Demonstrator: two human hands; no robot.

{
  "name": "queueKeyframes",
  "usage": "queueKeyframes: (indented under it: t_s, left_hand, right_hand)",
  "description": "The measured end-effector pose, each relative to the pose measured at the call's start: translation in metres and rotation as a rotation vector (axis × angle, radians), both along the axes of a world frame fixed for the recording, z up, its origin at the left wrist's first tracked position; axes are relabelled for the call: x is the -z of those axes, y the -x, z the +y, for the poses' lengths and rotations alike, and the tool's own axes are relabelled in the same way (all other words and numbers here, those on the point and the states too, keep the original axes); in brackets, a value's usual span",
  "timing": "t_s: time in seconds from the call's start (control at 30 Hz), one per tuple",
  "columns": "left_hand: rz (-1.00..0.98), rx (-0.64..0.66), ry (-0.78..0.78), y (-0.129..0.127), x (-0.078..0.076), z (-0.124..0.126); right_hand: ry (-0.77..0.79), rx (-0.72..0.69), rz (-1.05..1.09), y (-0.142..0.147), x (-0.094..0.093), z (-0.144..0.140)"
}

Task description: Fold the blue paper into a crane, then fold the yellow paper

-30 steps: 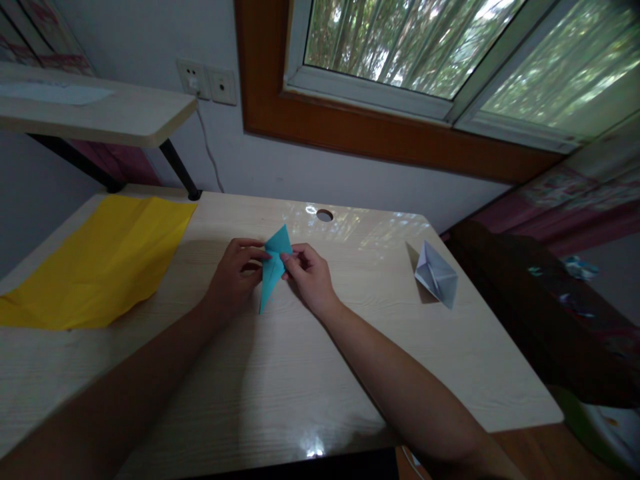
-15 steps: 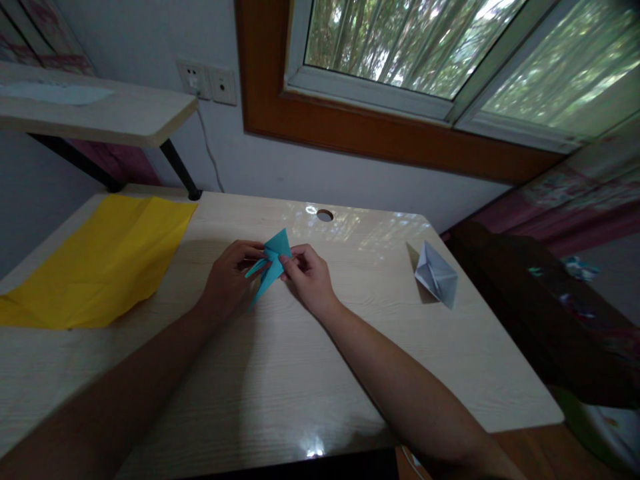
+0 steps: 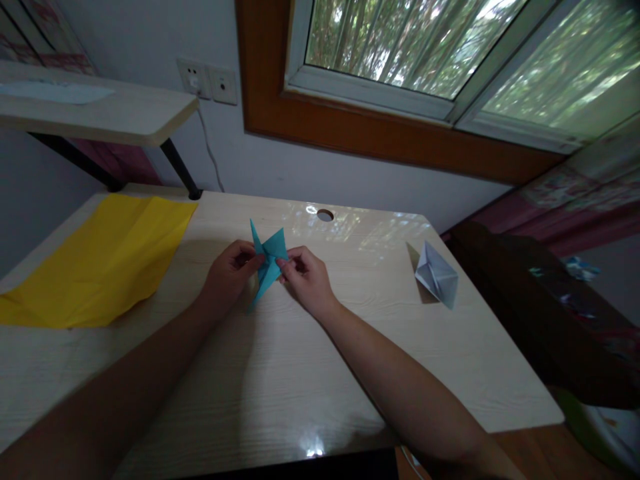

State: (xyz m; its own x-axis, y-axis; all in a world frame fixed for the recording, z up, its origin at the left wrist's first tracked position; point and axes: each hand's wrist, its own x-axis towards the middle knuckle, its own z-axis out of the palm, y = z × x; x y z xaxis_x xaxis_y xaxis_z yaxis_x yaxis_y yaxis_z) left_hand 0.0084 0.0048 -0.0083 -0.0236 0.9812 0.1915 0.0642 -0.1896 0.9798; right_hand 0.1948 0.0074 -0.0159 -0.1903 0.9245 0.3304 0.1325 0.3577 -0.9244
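While the head view is the only angle here, it's showing the key bit pretty clearly: the teal origami piece (image 3: pixel 269 262) is sitting right between both hands, lifted just above the table (image 3: pixel 280 380) near its far middle. Its long axis is running diagonally, the pointed tail dropping down-left toward the person and two points sticking up and away toward the window (image 3: pixel 415 47). The left hand (image 3: pixel 227 275) is pinching it from the left side, the right hand (image 3: pixel 306 280) is pinching it from the right, so both grips are closed on the paper, fingertips nearly meeting at the body of the fold. Neither hand is really nearer, though the thin upright flap is sitting on the left hand's side.

Hard to make out: the middle of the model is being covered by the fingertips, so which layers each hand is actually gripping I can't tell. The room's dim too, so creases are basically lost.

Off to the left a creased yellow paper sheet (image 3: pixel 100 260) is lying flat on the table, well apart from the hands. To the right a folded white paper boat (image 3: pixel 437 275) is sitting on its own, also well apart. A cable hole (image 3: pixel 325 215) is sitting just beyond the teal piece.
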Motion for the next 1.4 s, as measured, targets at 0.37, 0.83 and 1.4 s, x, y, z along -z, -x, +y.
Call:
queueKeyframes:
  t_s: [0.37, 0.83, 1.4]
  left_hand:
    - [0.030, 0.106, -0.097, 0.001, 0.000, -0.002]
    - [-0.046, 0.046, 0.010, 0.000, 0.001, -0.001]
    - [-0.214, 0.095, 0.159, -0.002, 0.007, 0.002]
  right_hand:
    - [-0.088, -0.026, -0.159, -0.001, 0.006, 0.004]
    - [-0.076, -0.030, -0.116, -0.003, 0.007, 0.001]
    - [-0.036, -0.017, -0.070, -0.002, 0.008, 0.001]
